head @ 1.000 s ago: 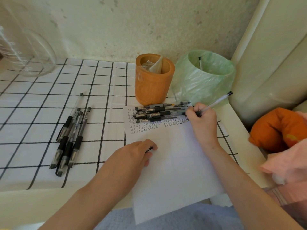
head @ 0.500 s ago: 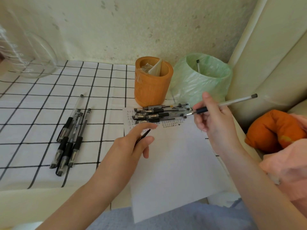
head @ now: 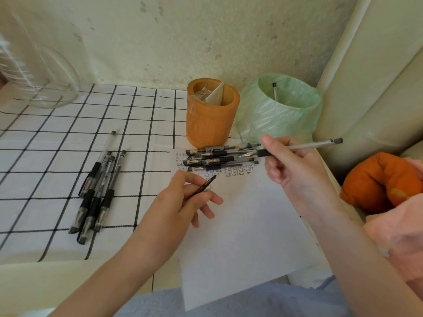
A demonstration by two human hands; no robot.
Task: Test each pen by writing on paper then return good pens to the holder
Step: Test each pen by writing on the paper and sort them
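Note:
My right hand (head: 295, 165) grips an uncapped clear pen (head: 304, 146), held level above the white paper (head: 247, 225), tip pointing left. A black pen cap (head: 205, 186) is pinched in my left hand (head: 183, 202), raised just over the paper's left edge. Rows of small written marks (head: 238, 171) fill the paper's top. Several black-grip pens (head: 219, 157) lie stacked across that top edge. Behind them stands the orange pen holder (head: 212, 124) with a folded paper inside. Another group of several pens (head: 98, 191) lies on the checked cloth to the left.
A bin lined with a green bag (head: 281, 110) stands right of the holder with one pen inside. A glass jar (head: 39, 78) sits at the far left. An orange cushion (head: 380, 179) and pink cloth lie at the right. A cream wall rises behind.
My right hand has lifted the pen off the paper and turned it level. My left hand rose from the paper and moved up toward the pen, cap now showing.

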